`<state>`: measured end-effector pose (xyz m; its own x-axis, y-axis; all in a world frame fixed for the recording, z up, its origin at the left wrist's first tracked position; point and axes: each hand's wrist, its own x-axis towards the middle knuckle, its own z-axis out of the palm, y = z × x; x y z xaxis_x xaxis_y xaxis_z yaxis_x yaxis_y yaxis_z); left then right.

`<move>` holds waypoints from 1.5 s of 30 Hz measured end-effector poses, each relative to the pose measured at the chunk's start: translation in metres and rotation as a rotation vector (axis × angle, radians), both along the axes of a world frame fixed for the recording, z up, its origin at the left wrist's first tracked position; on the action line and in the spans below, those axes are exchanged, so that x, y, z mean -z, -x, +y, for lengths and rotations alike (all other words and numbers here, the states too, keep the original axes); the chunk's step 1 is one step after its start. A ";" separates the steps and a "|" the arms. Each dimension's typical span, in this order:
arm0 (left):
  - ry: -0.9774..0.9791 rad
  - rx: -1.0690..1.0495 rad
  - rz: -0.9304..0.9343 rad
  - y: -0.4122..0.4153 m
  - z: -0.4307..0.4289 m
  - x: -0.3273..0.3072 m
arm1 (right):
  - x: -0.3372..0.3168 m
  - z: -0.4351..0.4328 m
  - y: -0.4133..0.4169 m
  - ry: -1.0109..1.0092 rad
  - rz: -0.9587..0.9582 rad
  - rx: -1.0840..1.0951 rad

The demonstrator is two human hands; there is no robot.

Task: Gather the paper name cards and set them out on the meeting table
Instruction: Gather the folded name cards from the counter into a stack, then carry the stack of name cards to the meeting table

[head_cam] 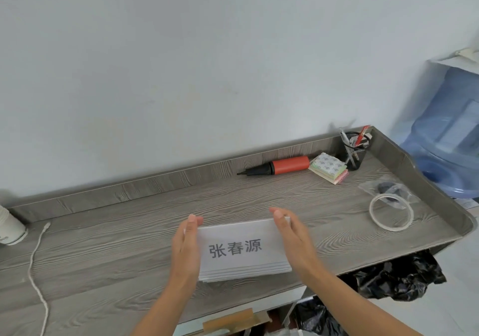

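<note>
On the grey wood-grain counter [129, 252], at the centre and close to the front edge, we log one stack of name cards [241, 251]. It lies flat, and the top card is printed with three characters. Our left hand [185, 247] and right hand [294, 242] stand at its two short ends, fingers straight, palms turned inward against the paper. Neither hand curls round anything.

Hazards, as we judge them:
- Flat palms press only the ends, so thin paper may bow upward in the middle and spring apart.
- The near edges lie stepped, not flush, so lower cards may slide out or stay behind on a lift.
- The front edge shows no raised rim, so a slipped card may drop toward the black bin bag [396, 276] below.

Count:
- Name cards: one stack. Several layered edges show, but we cannot tell the exact number.
- Hand pump [280, 166], red and black: one, by the back rim.
- Sticky-note pads [329, 167]: one pile, just beside the pump.
- Mesh pen holder [355, 154]: one, with pens too crowded to count.
- Tape roll [391, 212]: one, well apart to the right.
- Clear plastic bag [408, 193]: one, with a dark item inside.
- White cord [31, 260]: one.
- Paper cup [10, 228]: at least one, cut by the frame.
- Water bottle [445, 138]: one, beyond the counter.
</note>
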<state>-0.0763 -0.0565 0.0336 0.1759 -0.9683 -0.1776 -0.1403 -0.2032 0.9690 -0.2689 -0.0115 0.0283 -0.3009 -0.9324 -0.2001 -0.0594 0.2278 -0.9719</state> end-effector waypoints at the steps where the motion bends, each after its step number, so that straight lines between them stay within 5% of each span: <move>1: -0.013 0.007 0.023 -0.001 -0.003 0.001 | 0.001 0.000 -0.002 -0.006 -0.004 0.029; 8: -0.139 0.248 0.208 -0.002 -0.021 -0.015 | -0.009 0.014 -0.025 -0.023 -0.085 0.339; 20: -0.280 0.847 0.112 0.081 0.045 -0.036 | -0.018 0.162 -0.018 -0.045 -0.140 0.983; 45: -0.474 1.903 -0.293 0.303 0.536 0.027 | 0.036 0.652 -0.004 -0.015 -0.405 2.043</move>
